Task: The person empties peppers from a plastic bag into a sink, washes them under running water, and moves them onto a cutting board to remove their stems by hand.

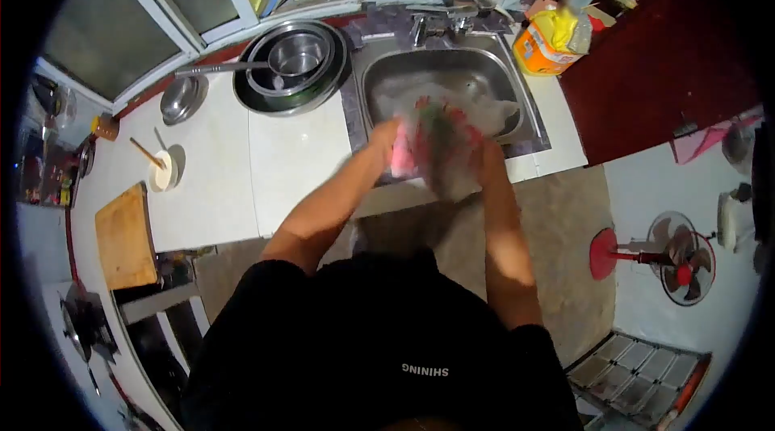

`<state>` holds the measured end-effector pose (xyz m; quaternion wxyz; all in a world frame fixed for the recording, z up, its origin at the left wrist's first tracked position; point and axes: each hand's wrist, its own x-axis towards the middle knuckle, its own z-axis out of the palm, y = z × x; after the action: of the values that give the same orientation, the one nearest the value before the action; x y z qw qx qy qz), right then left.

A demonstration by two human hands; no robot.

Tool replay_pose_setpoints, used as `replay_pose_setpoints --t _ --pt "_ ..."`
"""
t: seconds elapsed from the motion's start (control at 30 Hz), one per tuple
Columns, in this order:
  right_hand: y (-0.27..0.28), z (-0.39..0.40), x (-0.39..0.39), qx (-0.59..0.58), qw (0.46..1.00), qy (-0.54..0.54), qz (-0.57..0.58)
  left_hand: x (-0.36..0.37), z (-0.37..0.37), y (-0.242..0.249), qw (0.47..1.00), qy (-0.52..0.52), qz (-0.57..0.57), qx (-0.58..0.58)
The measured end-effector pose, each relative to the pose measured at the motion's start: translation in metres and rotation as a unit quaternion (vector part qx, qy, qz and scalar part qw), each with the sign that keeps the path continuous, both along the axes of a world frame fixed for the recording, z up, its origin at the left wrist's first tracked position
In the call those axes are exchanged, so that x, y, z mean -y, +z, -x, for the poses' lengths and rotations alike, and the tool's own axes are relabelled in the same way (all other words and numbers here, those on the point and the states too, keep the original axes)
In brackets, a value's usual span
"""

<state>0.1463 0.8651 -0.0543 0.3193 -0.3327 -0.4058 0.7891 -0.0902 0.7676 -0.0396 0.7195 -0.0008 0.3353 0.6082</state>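
Observation:
At the near edge of the steel sink [517,80], both my hands are closed. Something pink and soft-looking [403,155] is in my left hand [386,140]; whether it is a cloth or a sponge I cannot tell. On the other side, my right hand [491,161] grips the edge of a pale, see-through item with red and green print [442,136], smeared by motion. This item hangs between my hands, overlapping the sink's front rim. Whitish, see-through material [494,112] shows in the basin behind it. The faucet [440,27] stands at the sink's back.
Left of the sink, nested metal pans [335,80] rest on the white counter [295,156]. A metal lid [182,98], a small bowl [164,177] and a wooden cutting board [127,233] lie farther left. An orange container [537,52] is at the sink's right; a fan [682,257] stands right.

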Motion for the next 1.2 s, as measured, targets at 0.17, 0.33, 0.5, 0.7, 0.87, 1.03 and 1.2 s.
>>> replay_pose_setpoints --t 0.17,0.33,0.5,0.7,0.87,1.03,1.2 --pt "0.048 0.034 -0.013 -0.144 0.97 0.024 0.196 -0.047 0.01 -0.023 0.955 -0.108 -0.253 0.111" --pt "0.009 0.002 -0.034 -0.052 0.95 0.091 0.294 -0.059 -0.023 0.076 0.993 0.078 -0.065 0.067" --pt "0.008 0.003 -0.133 -0.026 0.977 0.059 0.204 -0.087 0.0 0.111 0.982 0.0 -0.187 -0.023" --pt "0.044 0.02 -0.222 0.208 0.951 0.157 -0.164 -0.086 0.024 0.135 0.931 -0.056 -0.122 -0.34" --pt "0.122 0.049 -0.233 0.469 0.594 0.234 -0.61 -0.078 0.005 0.172 0.96 -0.01 -0.088 -0.267" --pt "0.172 0.055 -0.221 0.382 0.791 0.267 -0.395 -0.086 0.046 0.17 0.912 -0.126 -0.108 -0.376" --pt "0.209 0.046 -0.196 0.195 0.904 0.23 -0.303 -0.075 0.06 0.186 0.934 -0.055 -0.214 -0.282"
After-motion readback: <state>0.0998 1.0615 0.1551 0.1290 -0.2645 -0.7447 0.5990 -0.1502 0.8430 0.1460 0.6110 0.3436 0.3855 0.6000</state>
